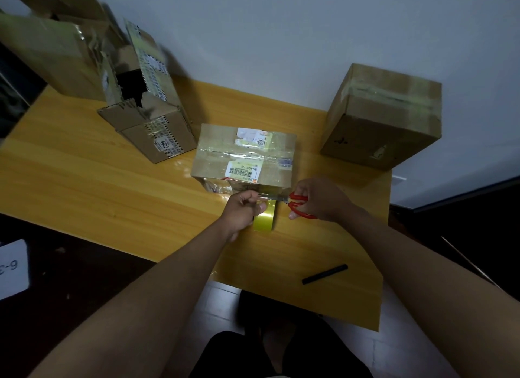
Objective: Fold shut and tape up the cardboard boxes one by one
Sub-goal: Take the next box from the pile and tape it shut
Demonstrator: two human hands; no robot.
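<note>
Head view, setting: a yellow wood-grain counter (98, 180) fills the middle of the frame, set against a plain pale wall (281, 40); dark floor lies at the lower left and right edges.
Head view, box being taped: a small brown cardboard box with white barcode labels (244, 155) sits at the centre of the counter, flaps folded shut, with a strip of clear tape running across its top and down its near face.
Head view, left hand: the left hand (243, 210), just below the box's near edge, grips a roll of yellowish clear packing tape (264, 218) standing on edge, fingers curled round it.
Head view, right hand: the right hand (318, 200), right of the roll, has its fingers through the handles of red-handled scissors (298, 204); the blades point left across the tape between roll and box. Whether the blades are apart or together cannot be told.
Head view, other boxes: a closed brown cardboard box with tape along its top seam (385, 116) stands at the upper right of the counter; an open, torn cardboard box with striped tape (149, 118) lies at the upper left, and a larger open cardboard box (53, 51) is behind it, blurred.
Head view, near edge: a black marker pen (325, 274) lies at the lower right of the counter, well apart from both hands.
Head view, lower left: a white card with the printed characters "6-3" (11, 268).
</note>
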